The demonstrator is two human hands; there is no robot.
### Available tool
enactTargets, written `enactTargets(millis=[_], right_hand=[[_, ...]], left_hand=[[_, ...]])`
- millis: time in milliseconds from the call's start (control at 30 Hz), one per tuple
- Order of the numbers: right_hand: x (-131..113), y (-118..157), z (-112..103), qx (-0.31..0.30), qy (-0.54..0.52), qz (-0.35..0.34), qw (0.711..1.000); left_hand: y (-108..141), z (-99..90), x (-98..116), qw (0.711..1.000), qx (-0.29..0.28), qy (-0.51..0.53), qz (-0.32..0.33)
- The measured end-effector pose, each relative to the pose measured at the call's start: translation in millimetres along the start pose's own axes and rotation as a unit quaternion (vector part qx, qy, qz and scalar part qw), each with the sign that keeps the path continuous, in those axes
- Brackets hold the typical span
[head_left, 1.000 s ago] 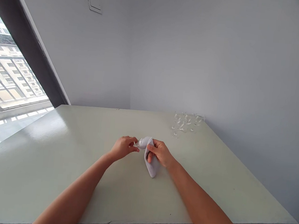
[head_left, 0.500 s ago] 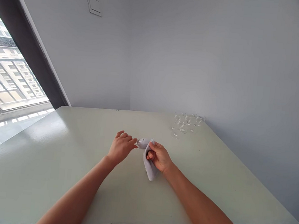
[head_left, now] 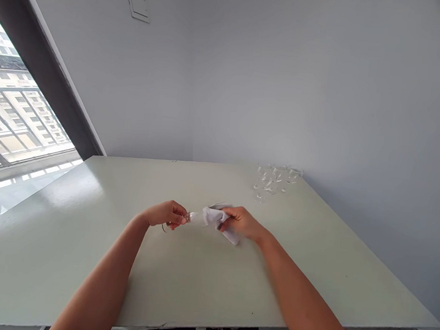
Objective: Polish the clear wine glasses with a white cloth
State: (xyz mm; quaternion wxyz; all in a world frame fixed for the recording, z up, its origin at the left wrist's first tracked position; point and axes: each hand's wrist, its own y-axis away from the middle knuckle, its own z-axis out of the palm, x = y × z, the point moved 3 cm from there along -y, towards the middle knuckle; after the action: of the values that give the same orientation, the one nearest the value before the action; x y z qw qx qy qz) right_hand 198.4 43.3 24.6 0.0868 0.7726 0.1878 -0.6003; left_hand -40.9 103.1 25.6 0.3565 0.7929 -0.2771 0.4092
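A small clear glass lies sideways above the middle of the table, its stem end pinched in the fingers of my left hand. To its right, my right hand grips a crumpled white cloth. The cloth reaches the right end of the glass; whether it goes inside or around the rim is too blurred to tell. Part of the cloth hangs below my right fingers.
Several clear stemmed glasses stand grouped near the table's back right corner. The pale table meets walls behind and at the right. A window is at the left.
My left hand has moved left and turned, its fingers now closed on the glass's stem end. The cloth and my right hand have shifted, and more of the glass shows between the hands.
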Motion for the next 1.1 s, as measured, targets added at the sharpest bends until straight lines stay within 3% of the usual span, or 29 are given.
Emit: enactTargets(millis=[100, 133, 200, 300, 367, 433, 567, 700, 800, 900, 1000, 1100], right_hand=[[-3.0, 1.5, -17.0, 0.121, -0.030, -0.006, 0.992], [-5.5, 2.4, -16.4, 0.132, -0.040, -0.016, 0.990], [-10.4, 3.3, -3.9, 0.074, -0.054, -0.036, 0.995], [-10.9, 4.7, 24.3, -0.078, -0.033, -0.037, 0.996], [-4.9, 3.8, 32.6, -0.102, -0.003, -0.033, 0.994], [4.6, 0.0, 28.8, -0.049, 0.016, -0.029, 0.998], [28.6, -11.1, 11.0, 0.073, -0.016, 0.024, 0.997], [52.7, -20.3, 4.3, 0.177, -0.150, 0.117, 0.966], [60.5, -21.5, 1.3, 0.242, -0.183, 0.136, 0.943], [54.6, -17.0, -4.5, 0.294, -0.154, 0.128, 0.935], [33.7, -9.0, -8.7, 0.367, 0.016, 0.053, 0.929], [16.3, -4.5, 0.1, 0.371, 0.141, -0.023, 0.917]], left_hand=[[0.3, -4.5, -5.1, 1.000, 0.006, 0.027, 0.000], [0.1, -4.4, -5.5, 0.999, 0.006, 0.031, 0.000], [-1.3, -0.5, -4.7, 0.999, -0.008, 0.033, -0.001], [-6.6, 12.7, -1.4, 0.998, -0.059, 0.007, -0.005], [-12.0, 21.8, 0.5, 0.997, -0.071, -0.018, -0.002], [-18.1, 28.1, 2.4, 0.998, -0.042, -0.037, 0.006], [-27.0, 34.5, 7.2, 0.988, 0.095, -0.118, 0.018], [-27.0, 35.4, 16.5, 0.919, 0.266, -0.281, 0.073], [-23.8, 29.5, 16.8, 0.864, 0.365, -0.337, 0.082], [-22.4, 22.6, 11.8, 0.847, 0.400, -0.344, 0.068], [-23.7, 22.9, 9.8, 0.840, 0.404, -0.352, 0.080], [-26.6, 30.4, 11.8, 0.832, 0.396, -0.374, 0.107]])
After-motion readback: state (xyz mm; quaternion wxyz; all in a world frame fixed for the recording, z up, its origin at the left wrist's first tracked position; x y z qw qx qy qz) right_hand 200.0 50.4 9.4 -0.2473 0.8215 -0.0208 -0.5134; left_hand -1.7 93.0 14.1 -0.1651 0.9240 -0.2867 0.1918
